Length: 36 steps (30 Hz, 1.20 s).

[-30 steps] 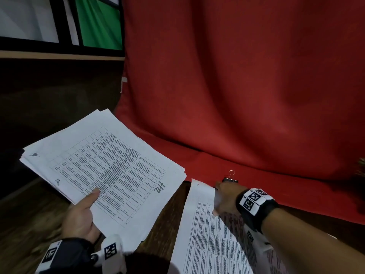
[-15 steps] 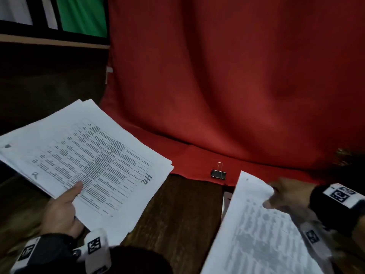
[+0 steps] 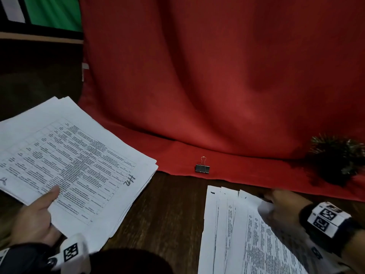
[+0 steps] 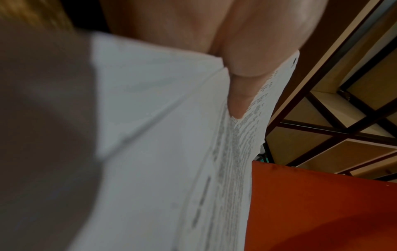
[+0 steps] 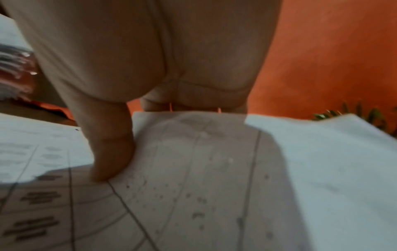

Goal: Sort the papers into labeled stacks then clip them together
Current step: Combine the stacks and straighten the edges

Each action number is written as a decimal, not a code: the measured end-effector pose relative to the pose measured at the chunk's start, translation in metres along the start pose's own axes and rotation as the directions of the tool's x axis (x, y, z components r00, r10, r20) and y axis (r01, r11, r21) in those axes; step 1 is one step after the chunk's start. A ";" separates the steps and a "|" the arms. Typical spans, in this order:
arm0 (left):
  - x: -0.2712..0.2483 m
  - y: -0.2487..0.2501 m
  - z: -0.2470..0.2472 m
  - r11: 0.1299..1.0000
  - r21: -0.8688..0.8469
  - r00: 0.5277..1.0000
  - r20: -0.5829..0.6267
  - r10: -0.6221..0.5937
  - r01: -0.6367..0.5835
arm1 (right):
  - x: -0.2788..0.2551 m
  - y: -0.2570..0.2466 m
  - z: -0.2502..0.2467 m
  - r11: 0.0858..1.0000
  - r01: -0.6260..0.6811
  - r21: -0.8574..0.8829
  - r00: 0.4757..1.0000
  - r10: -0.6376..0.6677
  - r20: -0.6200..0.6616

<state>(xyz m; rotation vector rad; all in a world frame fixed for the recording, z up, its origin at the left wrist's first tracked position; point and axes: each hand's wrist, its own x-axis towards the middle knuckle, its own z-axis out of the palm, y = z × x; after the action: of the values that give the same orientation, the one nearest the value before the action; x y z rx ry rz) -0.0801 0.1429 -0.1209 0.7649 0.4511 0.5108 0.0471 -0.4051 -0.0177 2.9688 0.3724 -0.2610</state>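
Observation:
My left hand [image 3: 37,216] holds a thick stack of printed papers [image 3: 75,163] above the table at the left, thumb on top; the top sheet has a table and a handwritten mark near its right edge. The left wrist view shows the thumb [image 4: 247,71] pressed on that stack [image 4: 171,152]. At the lower right, several sheets [image 3: 233,234] lie fanned on the dark wooden table [image 3: 167,214]. My right hand [image 3: 280,206] pinches the corner of one sheet [image 5: 204,169], thumb on top. A black binder clip [image 3: 202,168] sits on the red cloth between the two piles.
A red cloth [image 3: 217,86] hangs behind and drapes onto the table's far edge. A dark tinsel-like decoration [image 3: 337,161] sits on the cloth at the far right. Dark wall and a window frame are at the upper left.
My right hand carried a sheet from the table's middle to the right and now pinches it on the fanned pile. The binder clip is uncovered. The left stack barely moved.

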 end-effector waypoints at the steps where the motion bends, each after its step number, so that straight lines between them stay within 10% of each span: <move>1: -0.002 0.000 0.000 1.000 -0.019 1.000 0.013 0.016 -0.016 | 0.000 -0.002 0.000 0.999 0.012 -0.037 1.000 -0.012 -0.006; 13: -0.004 0.009 0.010 0.992 0.115 0.997 0.038 -0.061 0.057 | -0.025 -0.004 0.001 0.990 0.074 -0.117 0.981 -0.094 -0.171; 24: -0.030 0.006 0.036 0.994 0.058 0.996 -0.024 0.091 -0.089 | -0.026 -0.033 -0.052 0.859 0.466 0.211 0.751 -0.257 -0.609; 32: -0.069 0.015 0.095 0.933 0.268 0.951 0.257 0.170 -0.240 | 0.003 -0.094 -0.149 0.767 0.622 0.157 0.676 -0.424 -0.603; 36: -0.098 0.023 0.126 0.870 0.364 0.902 0.391 0.182 -0.334 | 0.008 -0.132 -0.192 0.668 0.738 0.094 0.530 -0.488 -0.693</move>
<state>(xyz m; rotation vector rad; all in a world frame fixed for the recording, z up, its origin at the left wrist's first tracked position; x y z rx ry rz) -0.0939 0.0329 -0.0039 1.3278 0.1230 0.5237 0.0506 -0.2462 0.1524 3.0374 1.6870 0.7183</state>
